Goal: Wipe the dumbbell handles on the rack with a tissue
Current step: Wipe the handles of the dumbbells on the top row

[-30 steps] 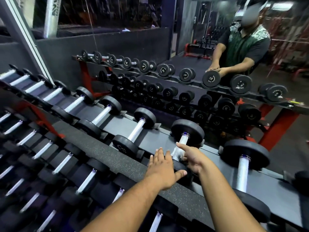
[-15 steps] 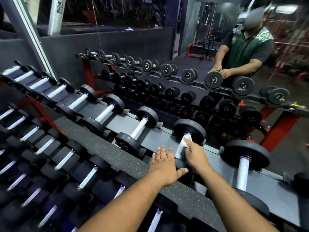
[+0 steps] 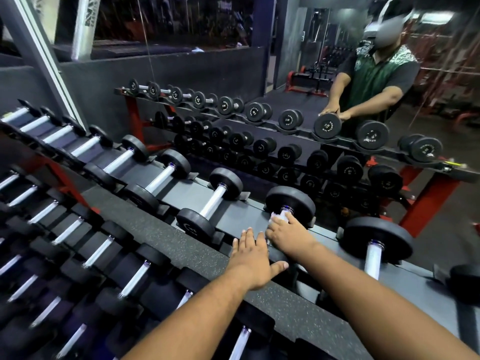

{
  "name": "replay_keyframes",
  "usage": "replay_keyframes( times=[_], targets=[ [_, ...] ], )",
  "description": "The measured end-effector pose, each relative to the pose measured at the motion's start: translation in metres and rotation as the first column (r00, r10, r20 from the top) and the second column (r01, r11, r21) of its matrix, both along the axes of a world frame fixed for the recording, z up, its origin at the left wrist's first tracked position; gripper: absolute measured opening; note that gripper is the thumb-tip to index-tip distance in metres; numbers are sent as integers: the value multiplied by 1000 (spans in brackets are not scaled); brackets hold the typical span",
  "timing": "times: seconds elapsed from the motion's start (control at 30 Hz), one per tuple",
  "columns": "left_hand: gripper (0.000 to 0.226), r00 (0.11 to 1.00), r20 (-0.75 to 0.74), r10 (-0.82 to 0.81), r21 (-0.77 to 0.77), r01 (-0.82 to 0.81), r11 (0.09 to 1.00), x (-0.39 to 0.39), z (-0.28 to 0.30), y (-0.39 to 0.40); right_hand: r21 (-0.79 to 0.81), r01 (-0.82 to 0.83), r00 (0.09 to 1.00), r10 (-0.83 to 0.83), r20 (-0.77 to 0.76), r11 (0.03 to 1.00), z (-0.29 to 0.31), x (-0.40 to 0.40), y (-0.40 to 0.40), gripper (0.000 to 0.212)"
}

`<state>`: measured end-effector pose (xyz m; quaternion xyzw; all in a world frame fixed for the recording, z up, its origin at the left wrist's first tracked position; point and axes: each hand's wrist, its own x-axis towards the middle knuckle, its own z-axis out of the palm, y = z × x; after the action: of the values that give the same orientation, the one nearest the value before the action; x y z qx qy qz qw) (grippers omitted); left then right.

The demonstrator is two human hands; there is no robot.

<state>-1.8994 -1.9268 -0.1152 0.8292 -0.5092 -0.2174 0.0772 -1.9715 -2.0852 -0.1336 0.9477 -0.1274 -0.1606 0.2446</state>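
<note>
We see both forearms bare from elbow to wrist, with no sleeve reaching into view. Our left hand [image 3: 253, 261] and right hand [image 3: 289, 233] are bare too, and their nails are cut short. In the mirror we appear in a short-sleeved shirt [image 3: 376, 79], dark green and black, with a pale pattern over the shoulders.

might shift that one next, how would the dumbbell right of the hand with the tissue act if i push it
The dumbbell probably feels heavy for its size, given its thick black heads. Round heads suggest it could roll, though it seems seated in the rack cradle, which would resist that. Its polished handle may be a little slick.
</note>
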Motion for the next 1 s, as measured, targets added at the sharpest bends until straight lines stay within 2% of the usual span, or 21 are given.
replay_keyframes(
  times=[0.07, 0.13, 0.17, 0.27, 0.33, 0.43, 0.53, 0.6, 0.7, 0.83, 0.93, 1.0],
  targets=[
    [105, 1000, 2, -5, 2, 5, 1000, 0, 0, 0, 123, -167, 985, 162, 52, 978, 5, -6, -7, 48],
    [105, 1000, 2, -6, 0, 6, 1000, 0, 0, 0, 296, -218, 975, 193, 110, 930, 16, -19, -18, 52],
    [105, 1000, -1, -4, -2, 4, 1000, 1, -1, 0, 310, -248, 964, 202, 174, 918, 17, -26, -22, 56],
    [105, 1000, -15, -2, -6, 2, 1000, 2, -2, -1, 301, -185, 963, 111, 246, 935, 4, -37, -18, 64],
    [105, 1000, -10, -4, -6, 4, 1000, 1, -3, -1, 319, -157, 972, 89, 217, 935, -4, -33, -9, 65],
    [105, 1000, -7, -6, -10, 6, 1000, 1, -3, -1, 428, -215, 973, 153, 175, 878, -1, -39, -9, 63],
    [105, 1000, -2, -6, -19, 6, 1000, 1, -4, 0, 499, -221, 959, 93, 268, 838, -1, -43, -11, 64],
    [105, 1000, -6, -6, -20, 6, 1000, 1, -4, -1, 450, -183, 944, 29, 328, 874, -4, -40, -8, 59],
    [106, 1000, 0, 7, -18, -7, 1000, 1, -5, -1, 322, -171, 912, 25, 409, 931, -6, -34, -7, 51],
    [106, 1000, 3, 1, -12, -1, 1000, 1, -5, -1, 482, -187, 958, 50, 283, 856, -4, -38, -13, 56],
    [107, 1000, -5, -1, -11, 1, 1000, 2, -5, -2, 432, -190, 951, 57, 302, 882, -2, -37, -16, 57],
    [107, 1000, 7, -5, -9, 5, 1000, 2, -5, -2, 373, -53, 938, -82, 337, 926, 0, -37, -19, 59]
  ],
)
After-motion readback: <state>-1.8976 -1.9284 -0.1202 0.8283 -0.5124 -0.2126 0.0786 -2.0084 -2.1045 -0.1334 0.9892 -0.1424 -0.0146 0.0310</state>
